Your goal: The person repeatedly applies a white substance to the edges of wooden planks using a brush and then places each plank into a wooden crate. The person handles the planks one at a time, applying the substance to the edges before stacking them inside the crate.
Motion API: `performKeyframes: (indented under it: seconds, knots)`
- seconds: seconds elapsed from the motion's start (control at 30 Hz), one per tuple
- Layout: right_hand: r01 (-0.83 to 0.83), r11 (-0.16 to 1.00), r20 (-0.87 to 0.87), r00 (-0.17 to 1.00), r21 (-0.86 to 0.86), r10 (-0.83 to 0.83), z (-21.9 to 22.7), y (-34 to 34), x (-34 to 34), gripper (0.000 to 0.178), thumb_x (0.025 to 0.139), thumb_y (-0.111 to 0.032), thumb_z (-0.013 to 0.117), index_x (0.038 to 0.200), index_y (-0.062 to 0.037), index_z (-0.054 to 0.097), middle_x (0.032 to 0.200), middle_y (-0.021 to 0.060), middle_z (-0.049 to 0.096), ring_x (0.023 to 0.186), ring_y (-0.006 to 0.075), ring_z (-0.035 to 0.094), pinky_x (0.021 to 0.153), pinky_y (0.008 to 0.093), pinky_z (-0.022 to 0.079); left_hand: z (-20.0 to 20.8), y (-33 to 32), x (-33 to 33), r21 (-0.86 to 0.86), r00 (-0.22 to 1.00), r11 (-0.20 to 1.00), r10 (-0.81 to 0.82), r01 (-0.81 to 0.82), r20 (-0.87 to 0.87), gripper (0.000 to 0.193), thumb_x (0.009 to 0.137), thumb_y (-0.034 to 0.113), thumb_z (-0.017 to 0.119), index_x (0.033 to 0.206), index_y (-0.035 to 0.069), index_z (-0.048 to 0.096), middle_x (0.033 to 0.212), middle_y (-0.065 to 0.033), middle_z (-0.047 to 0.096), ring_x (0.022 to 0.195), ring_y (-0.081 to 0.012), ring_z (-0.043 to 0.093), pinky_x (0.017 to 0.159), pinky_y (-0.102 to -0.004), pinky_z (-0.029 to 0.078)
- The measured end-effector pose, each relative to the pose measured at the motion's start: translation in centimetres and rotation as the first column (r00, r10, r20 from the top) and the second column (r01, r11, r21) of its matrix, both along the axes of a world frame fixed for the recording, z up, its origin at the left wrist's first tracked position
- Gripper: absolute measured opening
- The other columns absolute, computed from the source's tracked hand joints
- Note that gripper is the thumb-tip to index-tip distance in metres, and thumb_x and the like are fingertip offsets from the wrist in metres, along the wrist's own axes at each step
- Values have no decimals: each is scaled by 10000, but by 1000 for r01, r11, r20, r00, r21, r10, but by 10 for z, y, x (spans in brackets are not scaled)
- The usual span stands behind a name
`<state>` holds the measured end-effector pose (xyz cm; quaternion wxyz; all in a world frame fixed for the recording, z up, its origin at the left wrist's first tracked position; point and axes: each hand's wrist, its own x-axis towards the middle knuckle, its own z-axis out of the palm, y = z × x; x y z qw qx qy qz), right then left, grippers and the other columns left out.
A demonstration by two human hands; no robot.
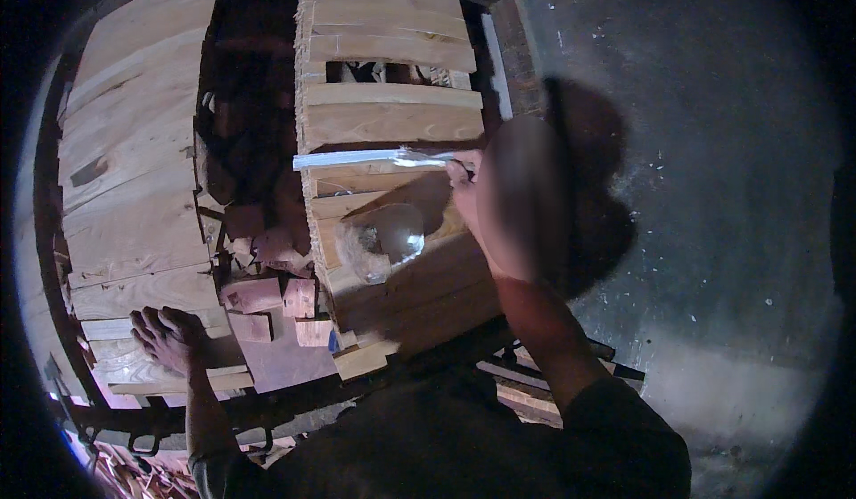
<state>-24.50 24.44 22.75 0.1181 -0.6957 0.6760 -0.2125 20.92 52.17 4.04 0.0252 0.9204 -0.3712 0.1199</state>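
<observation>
My right hand point(473, 182) is closed on what looks like a small brush point(430, 160), its whitish end lying on a narrow wooden strip point(343, 159). That strip's upper face looks pale and wet, and it crosses the right-hand row of boards point(392, 120). Below it, on the boards, sits a clear plastic container point(382, 240) with white stuff in it. My left hand point(168, 337) lies flat with fingers spread on the left-hand row of boards point(143, 231), near its front end. Part of my right hand and wrist is smeared by a blurred patch.
Between the two rows runs a dark gap with wood offcuts point(254, 296) at its near end. A rectangular opening point(383, 73) breaks the right row farther off. The grey floor point(713, 231) spreads to the right. Wood scraps point(134, 472) lie at the lower left.
</observation>
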Motion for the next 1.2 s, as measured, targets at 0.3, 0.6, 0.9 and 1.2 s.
performKeyframes:
  seconds: [0.3, 0.6, 0.9, 1.2]
  knots:
    - [48, 979, -222, 971, -198, -93, -55, -40, -172, 145, 823, -101, 636, 949, -34, 614, 934, 158, 648, 866, 308, 619, 761, 404, 490, -7, 10, 8, 3, 1000, 1000, 16, -16, -16, 589, 984, 482, 295, 1311, 41, 509, 1458, -163, 376, 1370, -348, 288, 1138, -479, 198]
    - [103, 976, -378, 910, -191, -171, -71, -70, -242, 241, 826, -85, 599, 1066, -65, 585, 1002, 172, 633, 884, 376, 604, 780, 451, 482, -5, 5, 4, 13, 1000, 1000, -1, 1, -30, 608, 977, 494, 299, 1310, 26, 500, 1461, -165, 370, 1372, -347, 278, 1138, -493, 183]
    - [-16, 1000, -297, 955, -3, 15, -16, -21, -66, 223, 859, -136, 590, 1076, -152, 543, 927, 165, 645, 905, 411, 617, 737, 485, 491, 5, -4, 0, -15, 999, 1000, 3, -3, -34, 528, 969, 426, 333, 1302, 44, 480, 1422, -168, 414, 1349, -381, 312, 1124, -516, 199]
    - [-279, 960, 170, 947, 22, 272, -49, 1, 95, 182, 832, -115, 624, 992, -52, 565, 929, 164, 633, 884, 344, 613, 751, 411, 471, 15, -5, 1, 42, 998, 998, -37, 40, -54, 517, 964, 390, 308, 1266, 23, 510, 1427, -199, 392, 1370, -322, 288, 1152, -465, 164]
